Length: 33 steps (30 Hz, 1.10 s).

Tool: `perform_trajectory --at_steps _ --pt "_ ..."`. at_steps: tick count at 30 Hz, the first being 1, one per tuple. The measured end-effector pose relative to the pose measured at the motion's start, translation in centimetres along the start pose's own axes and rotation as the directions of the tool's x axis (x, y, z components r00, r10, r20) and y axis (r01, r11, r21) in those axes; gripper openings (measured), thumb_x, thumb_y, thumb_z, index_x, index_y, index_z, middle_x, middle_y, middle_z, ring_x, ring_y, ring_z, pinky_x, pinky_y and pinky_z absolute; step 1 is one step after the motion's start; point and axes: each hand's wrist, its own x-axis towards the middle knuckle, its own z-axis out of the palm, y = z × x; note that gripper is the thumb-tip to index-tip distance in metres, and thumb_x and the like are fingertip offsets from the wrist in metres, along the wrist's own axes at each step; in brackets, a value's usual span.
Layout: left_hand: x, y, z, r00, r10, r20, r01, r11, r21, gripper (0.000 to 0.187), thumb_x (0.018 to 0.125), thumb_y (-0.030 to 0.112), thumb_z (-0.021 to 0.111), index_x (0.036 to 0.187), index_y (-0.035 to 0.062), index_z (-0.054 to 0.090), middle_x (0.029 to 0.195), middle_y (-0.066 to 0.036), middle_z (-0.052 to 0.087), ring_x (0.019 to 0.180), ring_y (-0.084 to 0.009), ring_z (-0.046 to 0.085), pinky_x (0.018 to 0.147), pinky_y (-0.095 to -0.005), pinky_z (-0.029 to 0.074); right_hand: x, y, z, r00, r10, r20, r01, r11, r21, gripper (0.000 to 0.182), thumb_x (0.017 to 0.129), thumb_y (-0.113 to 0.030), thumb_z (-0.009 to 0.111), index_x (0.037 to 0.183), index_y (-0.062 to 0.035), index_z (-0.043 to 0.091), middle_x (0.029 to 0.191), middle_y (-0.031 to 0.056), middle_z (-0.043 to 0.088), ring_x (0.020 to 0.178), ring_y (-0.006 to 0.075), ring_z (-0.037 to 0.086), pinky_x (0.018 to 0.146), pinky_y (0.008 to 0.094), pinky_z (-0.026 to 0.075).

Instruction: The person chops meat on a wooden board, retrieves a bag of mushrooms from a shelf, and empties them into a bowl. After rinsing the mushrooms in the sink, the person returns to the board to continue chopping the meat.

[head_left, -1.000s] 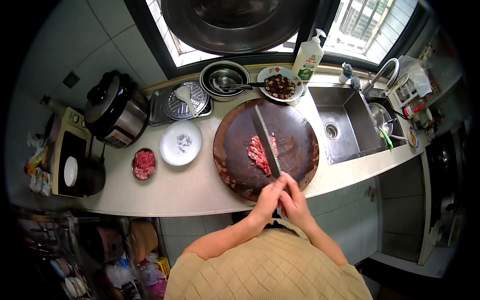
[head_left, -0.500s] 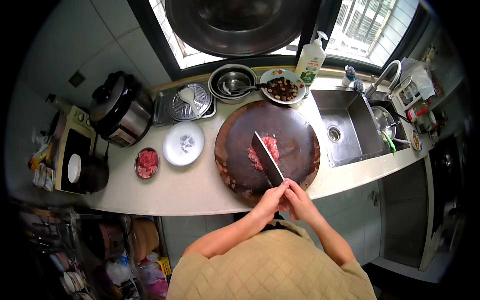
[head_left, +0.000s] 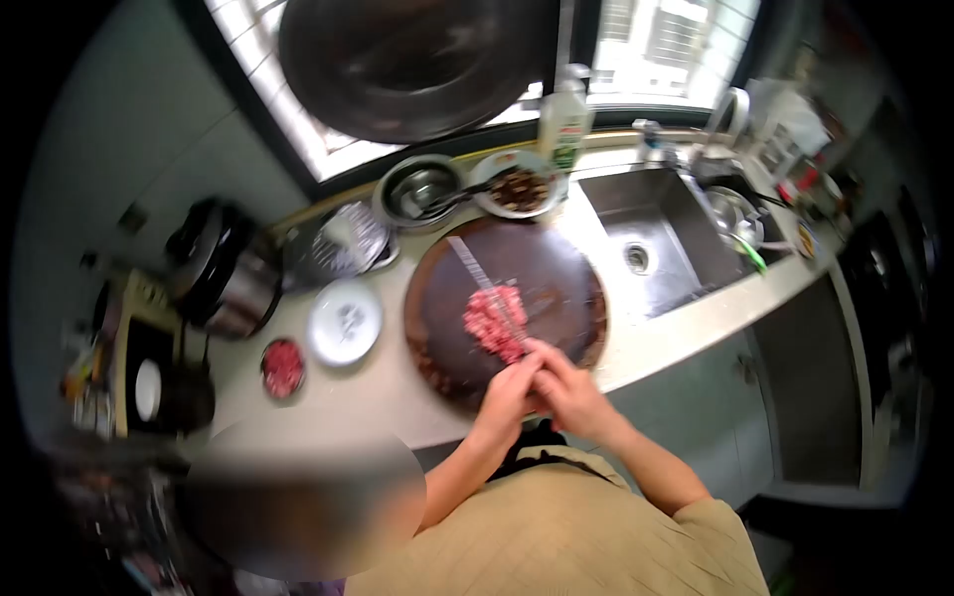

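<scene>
My left hand (head_left: pixel 509 395) and my right hand (head_left: pixel 574 397) are closed together around the handle of a cleaver, and the handle is hidden inside them. The cleaver's blade (head_left: pixel 469 262), smeared by motion, points away from me across a pile of minced red meat (head_left: pixel 485 320). Underneath is a large round dark chopping board (head_left: pixel 561 268) with a worn brown edge. To the left on the counter, a small metal bowl of meat (head_left: pixel 283 369) stands beside a white plate (head_left: pixel 345 322).
Behind the board stand nested metal bowls (head_left: pixel 389 212), a bowl of dark chopped pieces (head_left: pixel 521 189) and a pump bottle (head_left: pixel 566 121). At right is the sink (head_left: pixel 631 214); at left, a pressure cooker (head_left: pixel 231 273). A blurred oval hides part of the lower left.
The whole view has shifted and tilted. The cleaver has swung so its blade lies more to the left over the meat, which looks more spread. Both hands still grip it.
</scene>
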Motion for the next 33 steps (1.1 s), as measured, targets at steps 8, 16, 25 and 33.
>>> perform_trajectory --at_steps 8,16,25,33 --pt "2.0 -2.4 -3.7 0.987 -0.158 -0.01 0.158 0.987 -0.026 0.035 0.097 0.034 0.038 0.106 0.0053 0.056 0.097 -0.01 0.062 0.083 -0.0196 0.062 0.066 -0.0347 0.053 -0.4 -0.5 -0.8 0.923 0.354 0.149 -0.355 0.935 -0.021 0.044 0.095 -0.029 0.038 0.136 -0.0143 0.033 0.083 0.0179 0.062 0.056 0.0265 0.059 0.057 0.0362 0.048" --pt "2.0 -3.8 -1.7 0.995 -0.011 -0.104 0.01 1.0 -0.01 0.034 0.094 0.036 0.044 0.101 0.0068 0.059 0.095 -0.007 0.062 0.081 -0.0168 0.06 0.069 -0.0307 0.049 -1.0 5.0 1.2 0.992 0.053 -0.115 -0.071 0.984 -0.163 0.042 0.094 -0.031 0.038 0.134 -0.0174 0.034 0.082 0.0213 0.063 0.071 0.036 0.063 0.063 0.0418 0.05" --pt "0.5 -1.7 0.6 0.967 0.253 -0.011 -0.246 0.949 0.198 0.026 0.094 0.031 0.048 0.098 0.0071 0.057 0.077 0.002 0.058 0.063 -0.0064 0.055 0.052 -0.0195 0.044 -1.9 2.1 0.6 0.973 -0.14 -0.186 0.115 0.983 -0.142 0.039 0.096 -0.027 0.039 0.133 -0.0153 0.039 0.098 0.0178 0.063 0.089 0.0268 0.063 0.077 0.0383 0.049" --pt "-0.1 0.4 0.7 0.993 -0.081 -0.084 0.092 0.986 0.139 0.034 0.095 0.039 0.044 0.087 0.0077 0.055 0.068 -0.001 0.056 0.054 -0.0085 0.051 0.048 -0.0214 0.04 -1.7 1.0 0.3 0.996 0.042 -0.081 -0.038 0.998 0.05 0.04 0.095 -0.027 0.038 0.131 -0.0121 0.037 0.067 0.014 0.061 0.053 0.0268 0.061 0.05 0.0363 0.048"
